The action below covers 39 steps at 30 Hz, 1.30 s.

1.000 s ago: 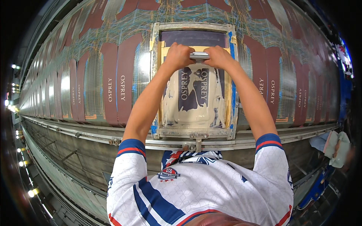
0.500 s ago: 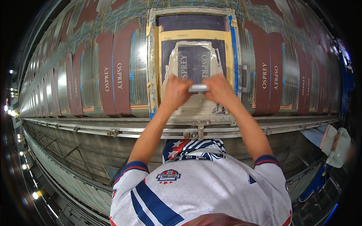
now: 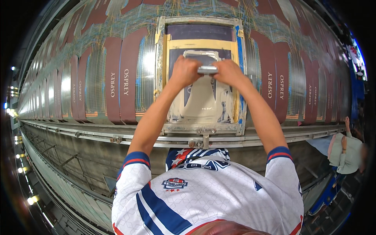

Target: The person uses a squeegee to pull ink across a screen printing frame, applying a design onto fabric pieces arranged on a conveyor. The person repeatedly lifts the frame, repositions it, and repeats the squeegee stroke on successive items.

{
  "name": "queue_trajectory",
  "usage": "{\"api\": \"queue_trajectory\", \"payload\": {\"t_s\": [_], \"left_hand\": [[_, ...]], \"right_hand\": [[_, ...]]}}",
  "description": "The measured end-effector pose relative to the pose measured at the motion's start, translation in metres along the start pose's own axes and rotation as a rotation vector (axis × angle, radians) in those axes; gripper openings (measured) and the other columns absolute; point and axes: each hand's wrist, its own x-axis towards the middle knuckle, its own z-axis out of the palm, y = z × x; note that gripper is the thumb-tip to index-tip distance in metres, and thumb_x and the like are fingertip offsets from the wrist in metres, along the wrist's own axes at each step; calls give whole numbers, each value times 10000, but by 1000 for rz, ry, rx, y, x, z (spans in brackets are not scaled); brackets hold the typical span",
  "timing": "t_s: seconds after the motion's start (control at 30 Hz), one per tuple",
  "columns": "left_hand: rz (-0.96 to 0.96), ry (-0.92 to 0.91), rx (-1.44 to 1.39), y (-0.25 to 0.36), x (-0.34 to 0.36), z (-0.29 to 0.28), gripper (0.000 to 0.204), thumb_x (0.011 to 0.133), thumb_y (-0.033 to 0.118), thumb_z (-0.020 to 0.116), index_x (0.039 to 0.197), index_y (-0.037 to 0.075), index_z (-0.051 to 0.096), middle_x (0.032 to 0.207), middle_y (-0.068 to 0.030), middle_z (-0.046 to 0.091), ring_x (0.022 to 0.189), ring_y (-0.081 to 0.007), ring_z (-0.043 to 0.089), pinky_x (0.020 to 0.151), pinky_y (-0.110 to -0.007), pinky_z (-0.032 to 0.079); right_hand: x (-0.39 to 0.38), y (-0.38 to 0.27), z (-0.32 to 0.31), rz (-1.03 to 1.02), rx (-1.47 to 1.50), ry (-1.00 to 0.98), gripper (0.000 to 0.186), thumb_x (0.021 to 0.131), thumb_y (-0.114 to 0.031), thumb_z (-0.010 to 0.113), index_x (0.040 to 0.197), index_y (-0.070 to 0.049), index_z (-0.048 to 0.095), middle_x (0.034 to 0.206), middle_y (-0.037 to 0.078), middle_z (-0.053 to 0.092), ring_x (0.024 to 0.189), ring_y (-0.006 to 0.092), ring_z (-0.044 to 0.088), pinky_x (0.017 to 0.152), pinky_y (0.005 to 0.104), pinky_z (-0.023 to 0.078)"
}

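Observation:
My left hand (image 3: 186,71) and my right hand (image 3: 229,72) are both closed on a squeegee (image 3: 207,69), one at each end, with its pale metal edge showing between them. It stands across a screen-printing frame (image 3: 160,47), over the far half of the mesh. Cream ink (image 3: 199,112) lies thick on the near part of the screen and in a rim around the dark middle. Yellow tape (image 3: 184,44) borders the mesh, and blue tape runs along the frame's right side. The squeegee's lower edge is hidden by my hands.
Dark red cut panels (image 3: 129,74) with pale lettering lie in rows on the long table, left and right of the frame. A metal rail (image 3: 164,141) with a clamp runs along the near edge. Another person (image 3: 346,152) stands far right.
Both hands have pushed the squeegee away from me across the screen. Cream ink now covers more of the mesh nearer me. The person at the right has raised an arm.

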Motion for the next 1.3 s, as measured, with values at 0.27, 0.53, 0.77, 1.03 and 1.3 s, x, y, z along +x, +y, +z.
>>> {"api": "queue_trajectory", "payload": {"t_s": [0.27, 0.53, 0.77, 1.03, 1.3], "left_hand": [[-33, -83, 5, -55, 73, 4, 251, 640, 319, 841, 782, 158, 711, 689, -71, 681, 692, -293, 654, 717, -409, 443], [17, 23, 6, -35, 47, 9, 287, 621, 285, 848, 813, 118, 716, 687, -76, 675, 701, -300, 655, 750, -418, 460], [3, 96, -56, 62, -110, 20, 144, 669, 107, 753, 724, 123, 621, 727, -25, 621, 695, -241, 623, 719, -400, 410], [-107, 121, -79, 83, -129, 2, 229, 613, 88, 748, 819, 128, 657, 848, -43, 620, 868, -233, 597, 785, -379, 403], [-71, 35, 50, 80, -132, -3, 187, 609, 117, 753, 759, 131, 643, 837, -12, 625, 880, -223, 579, 822, -379, 404]], "right_hand": [[77, 39, -18, 88, 109, -105, 273, 723, -219, 753, 919, -38, 696, 920, 215, 710, 866, 406, 682, 787, 468, 553], [49, 23, -7, 69, 122, 17, 203, 713, -188, 729, 881, -76, 709, 836, 210, 700, 816, 393, 681, 767, 468, 545], [-104, -58, 46, 50, 29, -101, 274, 729, -188, 753, 981, -103, 687, 950, 141, 687, 987, 331, 632, 912, 434, 461], [-98, 19, 9, 431, -30, 658, 404, 873, -332, 696, 1175, -64, 668, 1127, 191, 671, 1086, 373, 599, 940, 450, 469], [-99, 125, 56, 843, 415, 542, 400, 944, -402, 636, 982, -5, 672, 908, 159, 682, 835, 311, 639, 757, 426, 473]]}}
